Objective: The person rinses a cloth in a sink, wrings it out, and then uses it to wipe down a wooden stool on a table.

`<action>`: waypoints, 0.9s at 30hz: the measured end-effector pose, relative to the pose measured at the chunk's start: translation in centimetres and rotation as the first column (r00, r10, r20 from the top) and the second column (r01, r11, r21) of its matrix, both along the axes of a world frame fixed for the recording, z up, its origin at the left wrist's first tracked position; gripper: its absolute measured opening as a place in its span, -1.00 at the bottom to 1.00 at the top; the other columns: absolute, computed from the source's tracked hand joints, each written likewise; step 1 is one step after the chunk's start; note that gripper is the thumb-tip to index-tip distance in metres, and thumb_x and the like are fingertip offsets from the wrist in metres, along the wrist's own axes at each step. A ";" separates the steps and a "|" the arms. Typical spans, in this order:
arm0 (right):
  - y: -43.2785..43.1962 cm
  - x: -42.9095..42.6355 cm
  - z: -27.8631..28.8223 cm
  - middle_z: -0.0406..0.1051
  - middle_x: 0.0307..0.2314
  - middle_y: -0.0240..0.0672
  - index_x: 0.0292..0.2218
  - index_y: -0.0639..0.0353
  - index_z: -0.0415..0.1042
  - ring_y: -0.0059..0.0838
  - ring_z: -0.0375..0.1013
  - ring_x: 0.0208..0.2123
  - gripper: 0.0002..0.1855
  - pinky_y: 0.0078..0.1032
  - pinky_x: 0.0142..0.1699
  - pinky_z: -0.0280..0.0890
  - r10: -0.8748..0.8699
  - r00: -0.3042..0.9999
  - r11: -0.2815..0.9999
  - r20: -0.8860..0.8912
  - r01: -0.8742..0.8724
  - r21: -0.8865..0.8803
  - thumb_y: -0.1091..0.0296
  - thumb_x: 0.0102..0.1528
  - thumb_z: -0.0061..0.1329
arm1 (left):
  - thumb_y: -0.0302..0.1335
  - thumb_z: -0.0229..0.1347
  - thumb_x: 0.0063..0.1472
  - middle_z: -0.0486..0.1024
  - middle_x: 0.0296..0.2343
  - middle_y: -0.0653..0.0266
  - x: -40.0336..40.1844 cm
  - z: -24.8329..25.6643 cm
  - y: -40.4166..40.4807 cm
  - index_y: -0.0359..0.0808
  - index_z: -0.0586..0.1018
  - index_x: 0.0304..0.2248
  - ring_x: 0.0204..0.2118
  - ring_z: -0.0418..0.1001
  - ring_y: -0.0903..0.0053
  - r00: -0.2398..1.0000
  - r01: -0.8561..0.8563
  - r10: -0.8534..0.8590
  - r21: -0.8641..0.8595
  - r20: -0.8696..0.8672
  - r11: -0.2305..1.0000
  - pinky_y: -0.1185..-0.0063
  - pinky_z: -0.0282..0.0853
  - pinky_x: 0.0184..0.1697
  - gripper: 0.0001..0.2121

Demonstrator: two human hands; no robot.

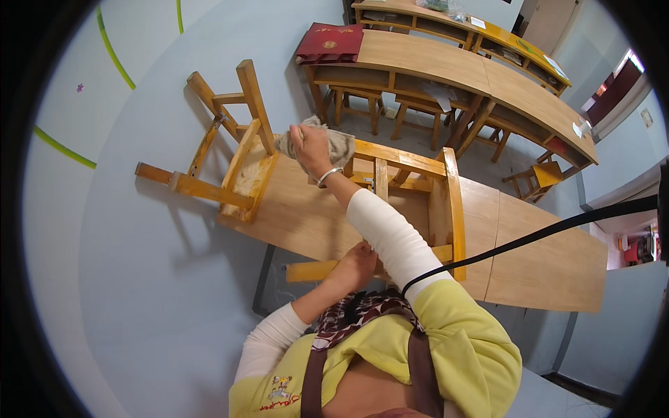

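A wooden stool [456, 209] lies on its side on the long wood-topped desk [543, 251], its seat to the right and its legs pointing left. My right hand [312, 149] grips a grey-beige cloth [342, 146] around the far end of the stool's upper leg. Lower down, my left hand [359, 266] is closed on the stool's frame near the lower leg [311, 270]; my right sleeve partly hides this grip. To the left, a second wooden stool [251, 177] rests upside down at the desk's end, legs up, with worn patches on its seat underside.
Behind stands another long desk [423, 49] with a red paper bag [332, 42] on it and stools [358, 96] beneath. A small stool [546, 175] stands on the floor at right. The pale wall [136, 235] is close on the left. A black strap [522, 245] crosses the view.
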State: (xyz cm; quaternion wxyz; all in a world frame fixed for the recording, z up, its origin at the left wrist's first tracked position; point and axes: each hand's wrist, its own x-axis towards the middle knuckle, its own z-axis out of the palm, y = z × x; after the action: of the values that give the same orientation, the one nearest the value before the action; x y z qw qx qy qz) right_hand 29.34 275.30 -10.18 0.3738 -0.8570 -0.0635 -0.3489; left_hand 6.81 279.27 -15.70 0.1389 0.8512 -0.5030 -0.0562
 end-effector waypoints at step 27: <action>-17.9 -11.1 -4.9 0.20 -0.05 -0.26 -0.08 -0.03 0.32 -0.07 0.14 -0.10 -0.34 -0.35 0.06 0.05 0.281 0.864 0.954 -0.419 -0.300 0.021 0.24 -0.33 0.04 | -0.31 0.23 -0.14 0.13 -0.06 -0.19 14.2 3.9 -5.2 -0.50 0.01 0.03 0.03 0.07 0.06 0.893 -0.370 0.343 -0.042 -0.291 0.928 0.42 0.00 0.10 -0.17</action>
State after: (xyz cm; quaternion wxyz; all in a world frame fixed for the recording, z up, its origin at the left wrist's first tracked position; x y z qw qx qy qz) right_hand 18.23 257.35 -15.10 0.4076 -0.9004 -0.1184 -0.0961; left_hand 21.01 274.06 -11.77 0.2572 0.9047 -0.3158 -0.1246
